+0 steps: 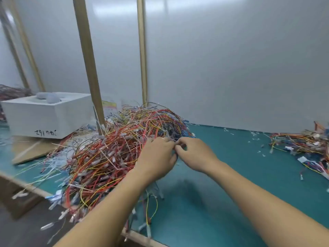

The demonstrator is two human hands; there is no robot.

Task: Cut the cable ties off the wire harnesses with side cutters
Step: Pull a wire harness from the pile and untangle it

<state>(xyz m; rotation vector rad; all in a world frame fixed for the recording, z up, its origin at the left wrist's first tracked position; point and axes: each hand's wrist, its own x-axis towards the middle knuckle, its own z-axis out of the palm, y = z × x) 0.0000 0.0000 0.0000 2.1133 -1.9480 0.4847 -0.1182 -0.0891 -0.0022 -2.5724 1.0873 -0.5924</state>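
**Fig. — Wire harnesses, stage before the cut.**

Main pile of harnesses (106, 139): red, orange, yellow & blue wires w/ pale cable ties (109, 160) sticking out. It is heaped on the table's (231, 175) left half, from near the back edge to the front edge, where some strands hang over.

L hand (156, 155) & R hand (195, 154) meet at the pile's right flank, touching or nearly so. Fingers of both are curled, w/ fingertips pinching strands of one harness (147, 209). This is prob. the one whose thin yellow-green wires trail below the L wrist. Whether a tie or only wire sits between the fingertips cannot be told (blur, too small). No side cutters in view; neither hand appears to hold a tool.

Step, as judged: picking one harness out of the tangle, no cut begun on it.

Next move calls for:
- drawing the harness clear w/o dragging its neighbours
- turning a tie into the open
- getting the cutters in hand (whereabouts not shown)
- nipping the tie only, not the insulation

Surroundings:
- Pale cut scraps (256, 138) lie scattered along the back edge, right of the pile.
- A smaller second pile (302, 145) lies further toward the table's right, near the back edge; prob. finished stock.
- A white box (46, 118) w/ a handwritten mark sits on a cardboard sheet (30, 150) toward the back-left corner.
- Two tan posts (85, 59) rise behind the main pile.
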